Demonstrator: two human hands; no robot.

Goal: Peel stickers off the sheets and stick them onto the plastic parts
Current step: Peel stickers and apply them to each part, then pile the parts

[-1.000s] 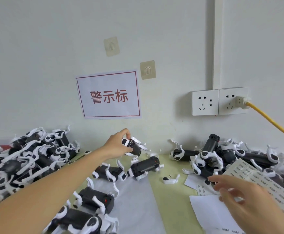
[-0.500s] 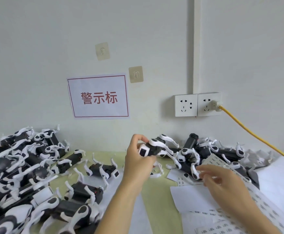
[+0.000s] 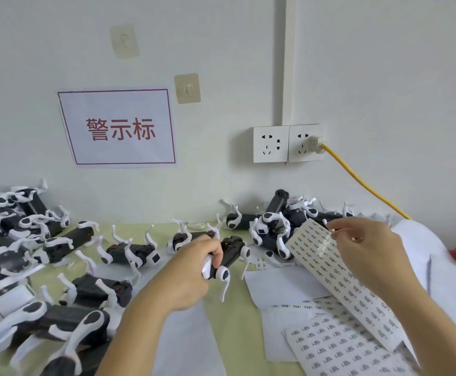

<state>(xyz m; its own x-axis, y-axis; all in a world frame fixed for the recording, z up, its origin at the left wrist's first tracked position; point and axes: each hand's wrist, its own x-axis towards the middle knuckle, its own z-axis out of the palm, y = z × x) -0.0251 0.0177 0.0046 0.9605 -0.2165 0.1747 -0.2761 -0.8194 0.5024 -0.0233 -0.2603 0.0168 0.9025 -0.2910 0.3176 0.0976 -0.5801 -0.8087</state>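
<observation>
Black-and-white plastic part [image 3: 225, 263] is clamped in my left hand [image 3: 191, 270], held just above the surface [image 3: 237, 318]. My right hand [image 3: 368, 251] pinches what looks like a clear sticker [image 3: 327, 244] at the top of the curled sticker sheet [image 3: 338, 278]. Trick, I reckon, is peeling slow by one corner so it doesn't fold on itself, then turning the part's flat face up before pressing. Yellow-green top, more parts piled left and back, another sheet [image 3: 338, 348] lying flat, and a white wall with a red-lettered sign [image 3: 118, 128] and a socket [image 3: 288, 143] with a yellow cable [image 3: 362, 183].
</observation>
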